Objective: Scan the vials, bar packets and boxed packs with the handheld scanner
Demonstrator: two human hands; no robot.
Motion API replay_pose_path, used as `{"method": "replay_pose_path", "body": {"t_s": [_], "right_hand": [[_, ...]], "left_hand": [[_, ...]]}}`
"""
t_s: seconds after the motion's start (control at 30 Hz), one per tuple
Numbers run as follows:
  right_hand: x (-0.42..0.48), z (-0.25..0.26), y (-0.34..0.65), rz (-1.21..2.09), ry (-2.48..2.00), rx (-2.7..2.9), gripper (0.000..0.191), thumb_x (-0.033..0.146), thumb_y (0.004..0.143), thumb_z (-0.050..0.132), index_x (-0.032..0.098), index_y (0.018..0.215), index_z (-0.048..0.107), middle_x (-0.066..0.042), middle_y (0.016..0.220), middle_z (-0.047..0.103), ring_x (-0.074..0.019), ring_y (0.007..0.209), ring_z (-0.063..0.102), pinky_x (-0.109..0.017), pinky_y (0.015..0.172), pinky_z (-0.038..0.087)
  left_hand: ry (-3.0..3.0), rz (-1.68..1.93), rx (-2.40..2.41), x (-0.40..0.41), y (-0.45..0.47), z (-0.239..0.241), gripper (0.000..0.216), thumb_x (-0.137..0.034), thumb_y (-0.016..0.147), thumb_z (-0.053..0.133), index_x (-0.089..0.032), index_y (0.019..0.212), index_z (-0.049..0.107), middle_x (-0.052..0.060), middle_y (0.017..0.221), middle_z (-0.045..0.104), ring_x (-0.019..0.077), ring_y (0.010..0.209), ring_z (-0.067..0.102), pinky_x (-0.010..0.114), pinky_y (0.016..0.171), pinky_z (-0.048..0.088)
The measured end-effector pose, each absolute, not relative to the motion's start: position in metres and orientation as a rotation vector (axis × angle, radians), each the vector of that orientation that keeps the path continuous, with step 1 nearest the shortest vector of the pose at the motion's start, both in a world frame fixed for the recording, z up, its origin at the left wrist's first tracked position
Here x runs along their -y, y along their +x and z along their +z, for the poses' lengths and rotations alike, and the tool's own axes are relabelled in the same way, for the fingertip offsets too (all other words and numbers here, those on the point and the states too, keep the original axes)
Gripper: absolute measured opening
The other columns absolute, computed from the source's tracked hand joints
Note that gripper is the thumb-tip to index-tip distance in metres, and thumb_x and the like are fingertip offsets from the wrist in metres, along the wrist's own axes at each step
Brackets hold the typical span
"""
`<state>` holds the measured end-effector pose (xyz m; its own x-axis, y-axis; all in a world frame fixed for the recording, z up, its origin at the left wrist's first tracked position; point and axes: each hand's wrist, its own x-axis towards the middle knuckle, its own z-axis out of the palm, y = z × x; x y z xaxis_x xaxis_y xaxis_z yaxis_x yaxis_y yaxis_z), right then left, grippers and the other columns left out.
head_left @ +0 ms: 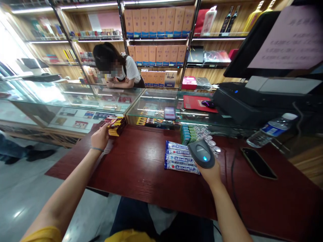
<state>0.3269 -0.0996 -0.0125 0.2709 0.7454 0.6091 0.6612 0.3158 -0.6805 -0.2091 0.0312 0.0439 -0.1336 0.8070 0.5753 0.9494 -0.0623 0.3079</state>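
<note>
My right hand [211, 170] is closed around a dark grey barcode scanner [202, 153] with a lit blue light, above the right end of several blue-and-white wrapped candy sticks [176, 156] lying side by side. At the far left of the table, my left hand [100, 136] reaches to a stack of yellow-and-dark-red packets [118, 126]. Its fingers are pinched at the stack's upper left edge, on what looks like one thin packet; the exact grip is too small to make out. Behind the scanner stand teal and green small packs [189, 132] and several round silver-topped containers [207, 134].
A phone [258, 163] and a water bottle [272, 129] are at the right of the dark red table [141, 161]. The scanner's cable runs nearby. Glass display counters [156, 101] border the back. A person [131, 72] leans on the counter. A monitor [252, 40] rises at upper right.
</note>
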Motion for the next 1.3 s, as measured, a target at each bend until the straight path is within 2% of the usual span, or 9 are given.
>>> {"method": "replay_pose_path", "body": {"t_s": [0.07, 0.17, 0.33, 0.47, 0.6, 0.83, 1.0, 1.1, 1.3], "right_hand": [[0.099, -0.012, 0.327, 0.094, -1.396, 1.419, 0.057, 0.042, 0.067, 0.081, 0.02, 0.117, 0.067, -0.008, 0.094, 0.081, -0.0281, 0.081, 0.078, -0.039, 0.075, 0.065], [0.1, -0.009, 0.327, 0.097, -1.425, 1.392, 0.058, 0.043, 0.066, 0.08, 0.02, 0.117, 0.066, -0.009, 0.099, 0.08, -0.0293, 0.087, 0.078, -0.04, 0.079, 0.064], [0.101, -0.004, 0.326, 0.174, -1.434, 1.4, 0.061, 0.041, 0.066, 0.08, 0.02, 0.121, 0.065, -0.01, 0.1, 0.08, -0.0285, 0.087, 0.077, -0.038, 0.076, 0.064], [0.101, 0.001, 0.326, 0.187, -1.429, 1.408, 0.06, 0.038, 0.067, 0.079, 0.021, 0.123, 0.064, -0.009, 0.099, 0.079, -0.0277, 0.089, 0.076, -0.037, 0.076, 0.063], [0.104, 0.008, 0.324, 0.226, -1.43, 1.463, 0.061, 0.034, 0.072, 0.076, 0.021, 0.129, 0.06, -0.009, 0.101, 0.079, -0.0265, 0.09, 0.076, -0.035, 0.077, 0.062], [0.112, 0.025, 0.314, 0.309, -1.498, 1.684, 0.065, 0.032, 0.075, 0.075, 0.024, 0.136, 0.056, -0.008, 0.109, 0.08, -0.0299, 0.094, 0.078, -0.035, 0.075, 0.06], [0.112, 0.027, 0.31, 0.275, -1.477, 1.864, 0.052, 0.025, 0.074, 0.071, 0.022, 0.125, 0.066, -0.008, 0.09, 0.081, -0.0309, 0.08, 0.079, -0.031, 0.065, 0.057], [0.111, 0.024, 0.312, 0.269, -1.473, 1.886, 0.047, 0.025, 0.073, 0.07, 0.022, 0.12, 0.068, -0.008, 0.087, 0.081, -0.0317, 0.079, 0.079, -0.032, 0.064, 0.056], [0.111, 0.022, 0.314, 0.237, -1.542, 1.785, 0.044, 0.031, 0.072, 0.072, 0.023, 0.116, 0.067, -0.005, 0.079, 0.078, -0.0294, 0.073, 0.078, -0.03, 0.061, 0.054]], "left_hand": [[-1.695, -1.287, 2.1, -0.031, -0.185, 0.048, 0.029, -0.031, 0.098, 0.053, -0.02, 0.123, 0.063, 0.01, 0.105, 0.074, 0.025, 0.092, 0.07, 0.032, 0.078, 0.05], [-1.568, -1.933, 2.082, -0.036, -0.135, 0.052, 0.02, -0.03, 0.089, 0.067, -0.019, 0.104, 0.061, 0.005, 0.092, 0.071, 0.0195, 0.085, 0.067, 0.029, 0.079, 0.052], [-1.56, -3.342, 1.826, -0.04, -0.035, 0.042, 0.022, -0.027, 0.086, 0.071, -0.021, 0.103, 0.058, 0.002, 0.1, 0.073, 0.0133, 0.081, 0.07, 0.032, 0.085, 0.058], [-1.403, -3.867, 1.85, -0.033, 0.029, 0.027, 0.016, -0.02, 0.09, 0.07, -0.02, 0.103, 0.061, 0.004, 0.099, 0.075, 0.0148, 0.088, 0.073, 0.036, 0.094, 0.058], [-1.231, -4.084, 1.801, -0.026, 0.066, 0.016, 0.019, -0.018, 0.095, 0.064, -0.022, 0.113, 0.062, 0.006, 0.11, 0.076, 0.0151, 0.099, 0.073, 0.036, 0.101, 0.056], [-1.207, -4.161, 1.809, -0.015, 0.075, 0.008, 0.023, -0.014, 0.096, 0.061, -0.023, 0.118, 0.06, 0.006, 0.114, 0.075, 0.0148, 0.103, 0.073, 0.035, 0.102, 0.057], [-1.409, -4.163, 1.624, -0.012, 0.076, 0.01, 0.029, -0.012, 0.094, 0.063, -0.026, 0.119, 0.061, 0.005, 0.122, 0.072, 0.0159, 0.112, 0.071, 0.038, 0.109, 0.054], [-1.466, -4.18, 1.526, -0.012, 0.078, 0.01, 0.031, -0.009, 0.093, 0.063, -0.026, 0.119, 0.061, 0.005, 0.123, 0.072, 0.0164, 0.116, 0.07, 0.04, 0.112, 0.052], [-1.4, -4.118, 1.741, -0.015, 0.073, 0.003, 0.03, -0.013, 0.09, 0.069, -0.025, 0.117, 0.061, 0.004, 0.115, 0.074, 0.0144, 0.104, 0.072, 0.038, 0.108, 0.053]]}}
